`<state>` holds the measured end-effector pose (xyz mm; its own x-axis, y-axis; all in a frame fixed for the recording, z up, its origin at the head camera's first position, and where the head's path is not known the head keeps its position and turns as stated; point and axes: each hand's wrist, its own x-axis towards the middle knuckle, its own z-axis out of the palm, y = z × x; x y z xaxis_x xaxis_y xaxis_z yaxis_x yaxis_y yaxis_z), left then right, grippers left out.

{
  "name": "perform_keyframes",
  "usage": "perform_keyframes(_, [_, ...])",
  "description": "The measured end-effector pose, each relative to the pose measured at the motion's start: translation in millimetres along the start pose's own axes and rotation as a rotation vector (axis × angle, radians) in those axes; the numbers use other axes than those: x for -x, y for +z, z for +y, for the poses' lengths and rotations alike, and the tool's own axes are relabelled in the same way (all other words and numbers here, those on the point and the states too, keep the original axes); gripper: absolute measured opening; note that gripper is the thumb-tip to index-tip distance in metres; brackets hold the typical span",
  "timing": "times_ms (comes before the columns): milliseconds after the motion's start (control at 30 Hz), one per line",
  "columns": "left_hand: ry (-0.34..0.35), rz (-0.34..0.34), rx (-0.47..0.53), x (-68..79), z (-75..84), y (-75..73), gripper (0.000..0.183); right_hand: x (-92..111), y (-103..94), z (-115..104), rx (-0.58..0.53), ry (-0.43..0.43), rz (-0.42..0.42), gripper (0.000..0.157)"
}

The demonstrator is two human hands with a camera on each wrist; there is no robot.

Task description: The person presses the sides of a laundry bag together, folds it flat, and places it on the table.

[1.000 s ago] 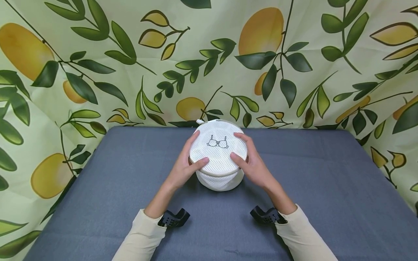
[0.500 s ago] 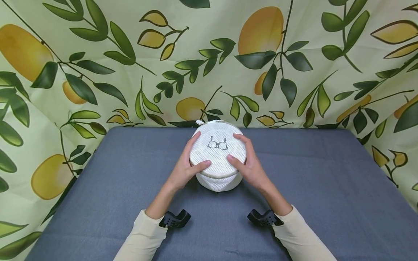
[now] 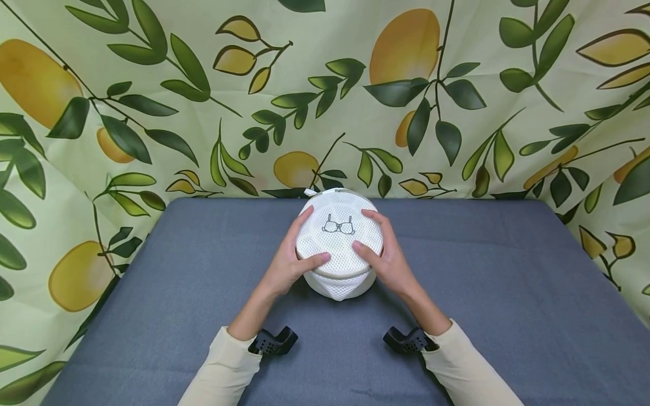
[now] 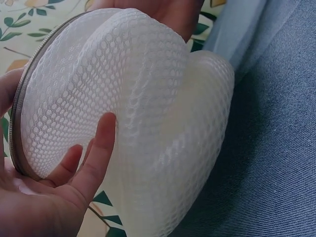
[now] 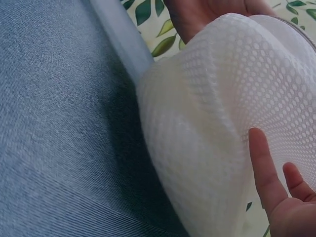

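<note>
Between both hands is a round white mesh laundry bag, its flat lid tilted toward me with a bra outline printed on it. My left hand grips the left rim, thumb on the lid and fingers around the side. Opposite it, my right hand holds the right rim the same way. In the left wrist view a zipper edges the lid, and the mesh wall sags in soft folds below it. Fingers of the right hand touch the wall in the right wrist view.
A blue-grey cloth-covered table spreads around the bag. Its far edge meets a patterned fabric backdrop with fruit and leaves, just behind the bag. Black wrist mounts sit at both sleeves.
Both thumbs have slid slightly inward and down on the lid. The bag has shifted a little toward me, and its front wall now bulges into a pointed fold.
</note>
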<state>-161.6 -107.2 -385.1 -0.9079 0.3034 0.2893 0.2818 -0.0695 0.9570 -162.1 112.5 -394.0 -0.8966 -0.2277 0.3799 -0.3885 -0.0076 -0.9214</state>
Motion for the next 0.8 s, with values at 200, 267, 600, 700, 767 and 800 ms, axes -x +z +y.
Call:
perform_keyframes(200, [-0.014, 0.002, 0.033, -0.6, -2.3, 1.7, 0.095, 2, 3.0, 3, -0.063, 0.003, 0.032, 0.06])
perform_keyframes(267, [-0.02, 0.002, 0.041, -0.8, -2.9, 2.2, 0.095, 2, 4.2, 4, -0.088, 0.002, 0.037, 0.059])
perform_keyframes(600, [-0.042, -0.002, 0.094, -0.5, -7.6, 2.9, 0.095, 2, 9.3, 8, -0.174, -0.002, 0.079, 0.056])
perform_keyframes(700, [-0.042, -0.007, 0.124, -0.6, -9.1, 3.1, 0.095, 1, 11.4, 10, -0.211, -0.008, 0.091, 0.055])
perform_keyframes(767, [-0.042, -0.01, 0.145, -0.7, -9.6, 3.6, 0.095, 1, 12.6, 10, -0.222, -0.012, 0.105, 0.055])
perform_keyframes(800, [-0.042, -0.011, 0.156, -0.8, -10.1, 3.7, 0.095, 0, 13.3, 11, -0.228, -0.014, 0.112, 0.054])
